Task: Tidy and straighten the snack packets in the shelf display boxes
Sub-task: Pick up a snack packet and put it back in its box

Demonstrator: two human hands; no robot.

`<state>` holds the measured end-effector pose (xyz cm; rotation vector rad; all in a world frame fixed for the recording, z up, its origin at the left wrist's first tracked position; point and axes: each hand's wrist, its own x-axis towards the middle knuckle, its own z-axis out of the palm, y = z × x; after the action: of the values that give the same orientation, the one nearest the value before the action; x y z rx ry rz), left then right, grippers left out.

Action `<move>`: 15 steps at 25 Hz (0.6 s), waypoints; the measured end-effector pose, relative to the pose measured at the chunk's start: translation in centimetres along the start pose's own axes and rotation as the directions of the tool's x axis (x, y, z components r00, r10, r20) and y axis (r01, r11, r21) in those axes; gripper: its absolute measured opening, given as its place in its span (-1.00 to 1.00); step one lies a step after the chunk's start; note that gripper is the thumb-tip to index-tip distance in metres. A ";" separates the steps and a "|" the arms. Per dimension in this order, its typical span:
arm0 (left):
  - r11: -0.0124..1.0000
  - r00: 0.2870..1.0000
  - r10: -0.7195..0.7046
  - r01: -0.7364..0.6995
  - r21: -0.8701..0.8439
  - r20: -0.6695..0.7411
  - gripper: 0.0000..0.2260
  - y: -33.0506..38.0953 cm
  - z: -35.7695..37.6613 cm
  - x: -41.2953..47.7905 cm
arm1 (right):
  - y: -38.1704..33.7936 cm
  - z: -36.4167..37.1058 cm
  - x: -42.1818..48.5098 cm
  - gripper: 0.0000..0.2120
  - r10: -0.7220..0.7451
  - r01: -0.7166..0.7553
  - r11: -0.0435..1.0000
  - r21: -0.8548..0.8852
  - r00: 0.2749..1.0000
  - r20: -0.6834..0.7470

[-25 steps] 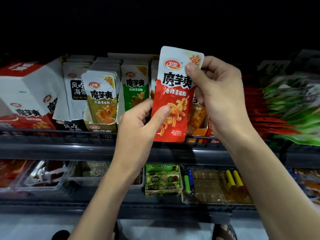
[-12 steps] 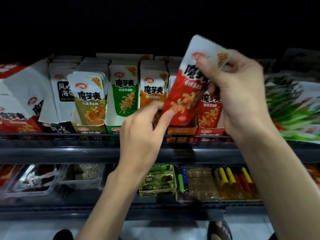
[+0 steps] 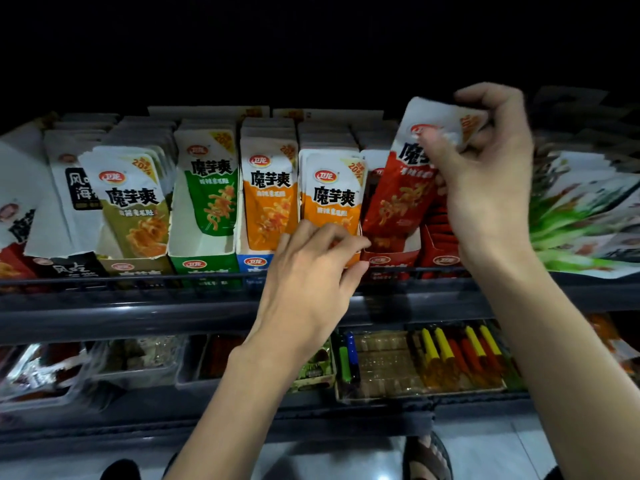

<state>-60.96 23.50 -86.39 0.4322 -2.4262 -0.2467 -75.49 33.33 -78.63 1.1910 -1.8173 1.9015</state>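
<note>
head view: I see the right hand (image 3: 485, 181) pinching the top of a red packet (image 3: 398, 199), which is tilted with its bottom end in the red display box (image 3: 391, 258)
left hand (image 3: 311, 268): fingers curled by the orange packets (image 3: 332, 194), can't tell if it's gripping
step: slotting it in, I reckon
next: stand it upright, push down flush

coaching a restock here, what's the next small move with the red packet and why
Likely tip the red packet upright and slide it down into the red box. The right hand pinches its top, it hangs tilted with its lower end at the box mouth, and the left hand is at the box front.
</note>
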 end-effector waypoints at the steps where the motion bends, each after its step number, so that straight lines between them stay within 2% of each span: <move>1: 1.000 1.000 0.001 -0.001 0.011 0.011 -0.76 0.1 0.2 0.0 | 0.3 0.1 -0.2 -0.67 -0.001 0.002 0.999 -0.038 1.000 0.025; 4: 1.000 1.000 -0.004 0.003 0.019 0.022 -0.76 0.1 0.6 0.2 | 1.0 0.7 -0.8 -0.74 0.030 -0.015 0.982 -0.187 0.996 0.080; 7: 1.000 0.999 -0.018 0.018 -0.004 0.033 -0.77 0.1 0.5 0.3 | 1.9 1.1 -1.2 -0.77 0.071 -0.011 0.908 -0.419 0.989 0.129; 10: 0.999 0.998 -0.034 0.036 -0.032 0.048 -0.78 0.1 0.2 0.2 | 2.5 1.7 -1.5 -0.67 0.125 -0.001 0.798 -0.603 0.979 0.163; 15: 0.995 0.993 -0.060 0.067 -0.069 0.101 -0.76 0.1 -0.2 0.2 | 2.1 2.3 -2.1 -0.43 0.142 0.007 0.745 -0.668 0.975 0.169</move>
<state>-60.99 23.55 -86.13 0.4755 -2.4938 -0.3910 -74.73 31.53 -81.84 1.0789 -2.3809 0.9808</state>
